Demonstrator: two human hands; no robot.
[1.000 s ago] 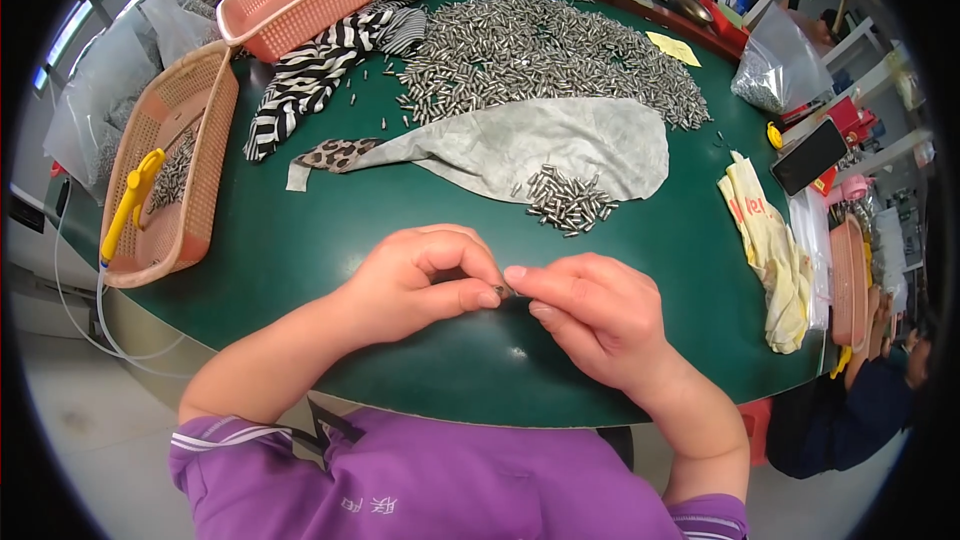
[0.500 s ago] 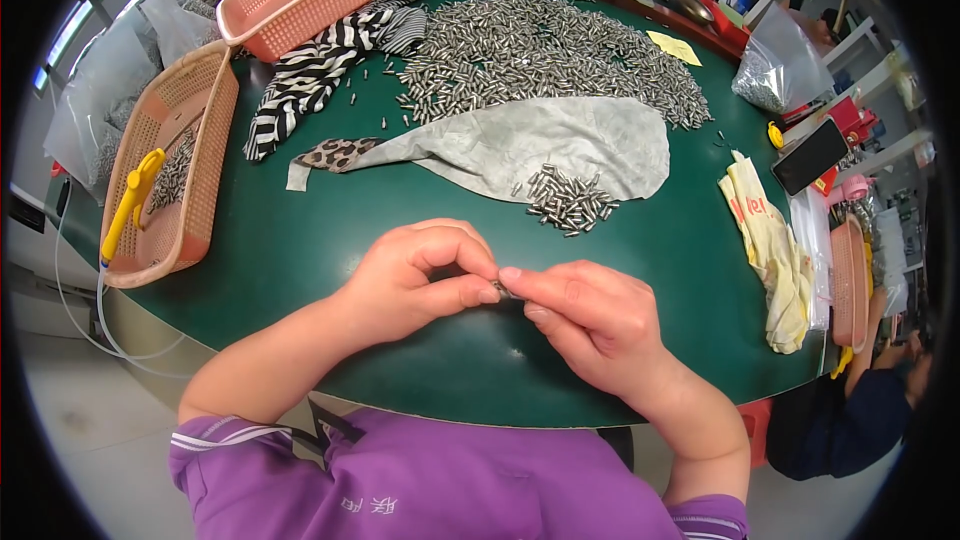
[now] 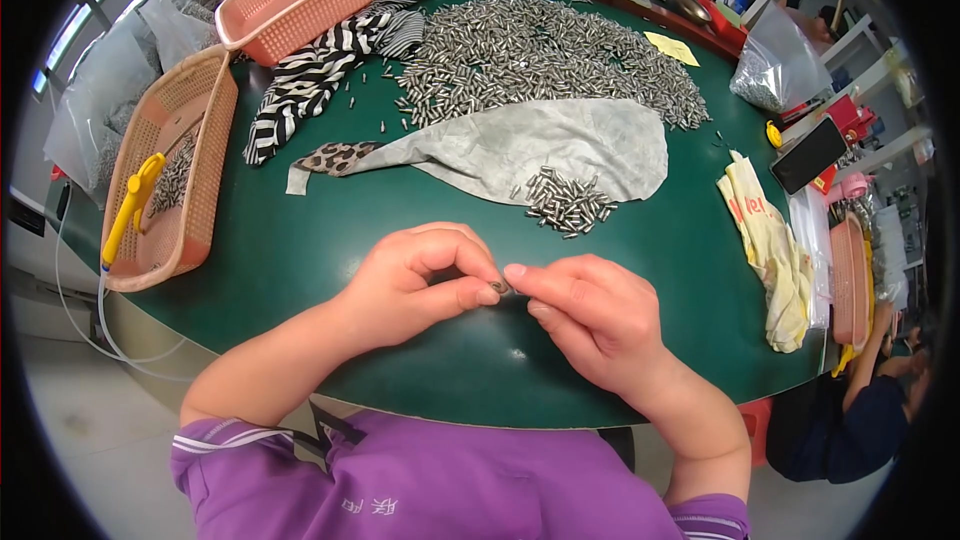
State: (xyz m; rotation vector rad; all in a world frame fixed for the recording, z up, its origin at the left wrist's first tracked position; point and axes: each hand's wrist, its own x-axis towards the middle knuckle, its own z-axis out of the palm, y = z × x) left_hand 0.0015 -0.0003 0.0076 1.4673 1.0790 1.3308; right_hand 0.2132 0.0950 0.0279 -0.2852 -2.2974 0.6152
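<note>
My left hand (image 3: 425, 270) pinches a small metal cylinder (image 3: 500, 287) between thumb and index finger, over the near middle of the table. My right hand (image 3: 600, 315) meets it from the right, index fingertip at the cylinder and thumb just below. The right fingers are curled, and whatever lies between them is too small to make out. Beyond my hands lies a small pile of metal cylinders (image 3: 570, 204), partly on a grey cloth (image 3: 540, 140). A far larger heap of like cylinders (image 3: 530, 50) spreads behind the cloth.
At left stand a pink basket (image 3: 300, 5) and a peach basket (image 3: 215, 180) holding a yellow tool (image 3: 132, 205) and metal parts. A striped cloth (image 3: 300, 100) lies beside them. Pale gloves (image 3: 765, 250) and a black phone (image 3: 808, 155) lie at right. Another person's dark sleeve (image 3: 845, 430) shows.
My right hand has shifted slightly right, uncovering more of the cylinder in my left fingertips. My left hand has barely moved, and the piles look the same.
</note>
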